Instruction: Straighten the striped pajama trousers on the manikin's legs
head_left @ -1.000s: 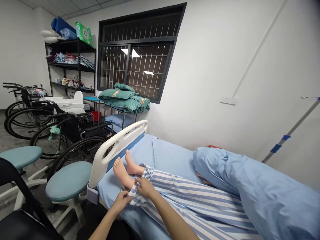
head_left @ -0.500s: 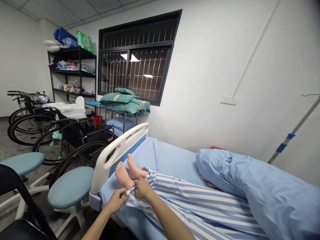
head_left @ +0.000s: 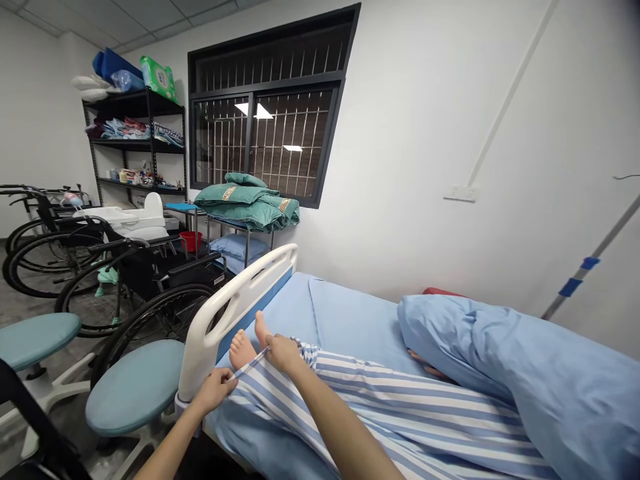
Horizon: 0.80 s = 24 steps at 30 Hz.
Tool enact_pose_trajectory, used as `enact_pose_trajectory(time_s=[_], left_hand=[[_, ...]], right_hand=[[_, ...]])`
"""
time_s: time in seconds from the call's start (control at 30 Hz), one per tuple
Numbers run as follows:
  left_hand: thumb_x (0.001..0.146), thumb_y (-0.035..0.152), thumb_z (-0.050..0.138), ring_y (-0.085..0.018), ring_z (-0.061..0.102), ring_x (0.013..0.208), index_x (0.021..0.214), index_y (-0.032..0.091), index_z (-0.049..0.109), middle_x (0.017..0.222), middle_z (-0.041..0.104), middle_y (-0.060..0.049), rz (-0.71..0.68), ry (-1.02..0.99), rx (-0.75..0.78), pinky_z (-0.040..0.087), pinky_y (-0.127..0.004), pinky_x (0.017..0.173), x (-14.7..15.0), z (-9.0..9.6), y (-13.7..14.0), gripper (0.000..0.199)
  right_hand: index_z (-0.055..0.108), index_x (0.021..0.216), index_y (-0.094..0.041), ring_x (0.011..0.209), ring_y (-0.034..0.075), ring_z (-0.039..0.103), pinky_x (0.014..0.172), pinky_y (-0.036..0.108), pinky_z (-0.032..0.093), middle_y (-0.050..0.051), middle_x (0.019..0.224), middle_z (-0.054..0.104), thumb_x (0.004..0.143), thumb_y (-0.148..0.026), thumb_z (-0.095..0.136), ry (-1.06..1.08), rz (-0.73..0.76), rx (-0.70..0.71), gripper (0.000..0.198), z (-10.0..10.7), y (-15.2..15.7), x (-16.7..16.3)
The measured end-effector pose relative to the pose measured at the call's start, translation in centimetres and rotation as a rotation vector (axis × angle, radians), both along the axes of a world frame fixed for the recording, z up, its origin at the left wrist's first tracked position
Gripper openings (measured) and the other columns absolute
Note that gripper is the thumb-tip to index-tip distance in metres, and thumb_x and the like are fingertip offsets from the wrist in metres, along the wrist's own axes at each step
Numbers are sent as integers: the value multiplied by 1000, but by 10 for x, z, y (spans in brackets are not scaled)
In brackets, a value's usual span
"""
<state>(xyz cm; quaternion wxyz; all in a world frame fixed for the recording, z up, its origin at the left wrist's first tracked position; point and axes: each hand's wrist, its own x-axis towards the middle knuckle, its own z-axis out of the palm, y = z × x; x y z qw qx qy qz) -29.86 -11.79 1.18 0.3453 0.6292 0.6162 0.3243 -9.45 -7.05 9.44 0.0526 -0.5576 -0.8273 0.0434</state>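
Observation:
Blue-and-white striped trousers (head_left: 380, 393) cover the legs of a figure lying on the bed, perhaps a manikin. My left hand (head_left: 216, 389) pinches the near trouser cuff at its left edge. My right hand (head_left: 281, 352) grips the same cuff farther along, so the hem stretches taut between both hands. Just beyond the hem shows the near bare foot (head_left: 242, 349), its heel and ankle hidden by the cloth. The far bare foot (head_left: 261, 329) stands up behind my right hand. Around the far ankle the other cuff (head_left: 306, 352) is gathered.
A white footboard (head_left: 200, 347) rises left of the feet. Light blue bedding (head_left: 480, 347) is heaped at the right. Stools, one with a round teal seat (head_left: 137, 385), and black wheelchairs (head_left: 150, 273) stand left. Green bedding (head_left: 250, 200) lies on a rack under the window.
The near trouser cuff has been pulled wide and toward the toes, covering more of the near foot. My left hand moved left; my right hand moved up slightly. The view shifted a little.

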Motion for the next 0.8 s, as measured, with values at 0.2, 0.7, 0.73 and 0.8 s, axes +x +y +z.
enact_pose_trajectory(time_s=[0.2, 0.7, 0.73, 0.8], left_hand=[[68, 44, 47, -12, 40, 56, 60, 18, 51, 52, 40, 4, 57, 46, 46, 27, -23, 57, -10, -11, 13, 28], [58, 68, 50, -10, 36, 53, 56, 20, 38, 50, 31, 7, 92, -277, -68, 29, -23, 53, 13, -45, 8, 49], [59, 67, 50, -11, 38, 54, 55, 20, 39, 50, 32, 7, 117, -278, -57, 30, -24, 53, 15, -47, 6, 48], [62, 64, 49, -13, 44, 57, 56, 20, 42, 52, 39, 5, 150, -275, -35, 35, -25, 56, 21, -49, 1, 45]], right_hand=[[43, 124, -21, 88, 25, 61, 72, 34, 42, 13, 103, 63, 79, -20, 43, 10, -28, 16, 45, -11, 20, -20], [57, 97, -21, 83, 19, 61, 64, 24, 35, 4, 92, 66, 72, -36, 59, 223, -128, -71, 30, -37, 12, 6], [57, 96, -21, 83, 18, 60, 63, 23, 34, 3, 91, 66, 72, -36, 59, 248, -125, -65, 29, -38, 9, 10], [58, 93, -19, 81, 17, 59, 62, 22, 33, 3, 88, 66, 73, -32, 58, 275, -132, -60, 24, -40, 3, 18]])
